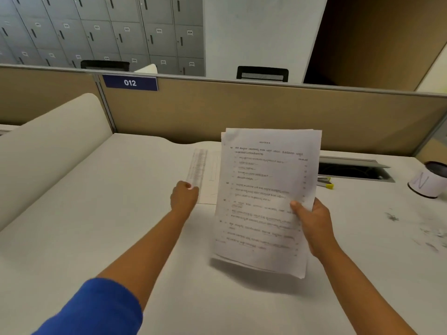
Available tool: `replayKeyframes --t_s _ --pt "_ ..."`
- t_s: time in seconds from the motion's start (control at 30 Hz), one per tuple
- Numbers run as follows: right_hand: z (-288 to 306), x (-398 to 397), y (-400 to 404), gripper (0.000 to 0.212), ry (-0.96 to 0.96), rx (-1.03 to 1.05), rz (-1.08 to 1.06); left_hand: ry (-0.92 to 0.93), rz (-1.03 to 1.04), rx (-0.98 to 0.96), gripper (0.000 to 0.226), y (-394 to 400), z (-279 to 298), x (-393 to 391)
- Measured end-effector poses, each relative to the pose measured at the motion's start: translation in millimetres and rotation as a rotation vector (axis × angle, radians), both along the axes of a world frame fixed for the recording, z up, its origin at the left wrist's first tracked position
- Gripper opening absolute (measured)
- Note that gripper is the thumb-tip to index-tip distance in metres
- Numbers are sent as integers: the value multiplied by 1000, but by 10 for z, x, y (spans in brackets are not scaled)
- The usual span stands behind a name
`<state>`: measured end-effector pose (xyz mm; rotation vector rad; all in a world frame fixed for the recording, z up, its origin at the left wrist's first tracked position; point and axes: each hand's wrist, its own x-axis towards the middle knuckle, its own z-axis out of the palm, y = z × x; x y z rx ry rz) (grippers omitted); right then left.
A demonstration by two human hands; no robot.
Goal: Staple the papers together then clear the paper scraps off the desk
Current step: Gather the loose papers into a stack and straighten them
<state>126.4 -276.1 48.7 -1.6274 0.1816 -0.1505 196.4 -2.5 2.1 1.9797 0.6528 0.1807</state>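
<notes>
Above the desk (145,238), your right hand (314,226) holds the stack (263,201) of papers by its right edge, thumb on top and fingers tucked behind. The stack is up in the air and tilted, and the near edges fan apart a bit.

Your left hand (184,198) reaches to a sheet (205,180) that lies flat on the desk, just left of the stack. Its fingers curl at the sheet's near corner, and it looks like a pinch, but the blur makes this hard to tell for sure.

The scraps (433,238) lie far to the right, near the desk's edge. A cup (428,180) wrapped in paper stands behind them. No stapler can be seen; a small thing with a yellow tip (326,183) lies past the stack, too small to name.

What could go wrong: one hand on one edge is a weak hold. Thin, smooth sheets slide, so the stack may slip or fall apart. The flat sheet may crease if you drag it by the corner. If the edges do not line up, the staple may miss some pages.

The paper is white, thin and bendy. The desk is pale, smooth and flat.
</notes>
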Motion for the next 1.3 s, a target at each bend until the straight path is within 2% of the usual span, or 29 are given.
replayKeyframes --t_s 0.1,0.3,0.43,0.5,0.57,0.6,0.8,0.9,1.0,1.1,1.3 --pt "52 98 -3 13 3 -11 -17 225 6 193 48 185 -139 270" --pt "55 282 9 14 46 -5 -40 430 -120 510 80 150 -216 513" --pt "30 402 36 14 63 -2 -49 530 -179 634 67 107 -150 741" --pt "-6 429 53 14 80 -9 -48 549 -194 561 51 99 -112 812" --pt "-41 437 62 14 92 -14 -42 476 -157 390 22 130 -168 861" --pt "-53 435 63 14 98 -16 -39 415 -121 306 15 146 -188 846" --pt "-70 415 5 15 130 -13 -52 103 5 243 25 383 -136 718" --pt "-65 373 -34 16 145 20 -63 -102 119 101 23 496 62 573" --pt "-68 331 -26 16 151 51 -59 -268 226 -131 20 593 244 411" --pt "-51 291 12 16 157 72 -53 -358 270 -310 14 614 405 229" --pt "-7 221 38 19 162 96 -22 -502 387 -407 10 654 580 -45"
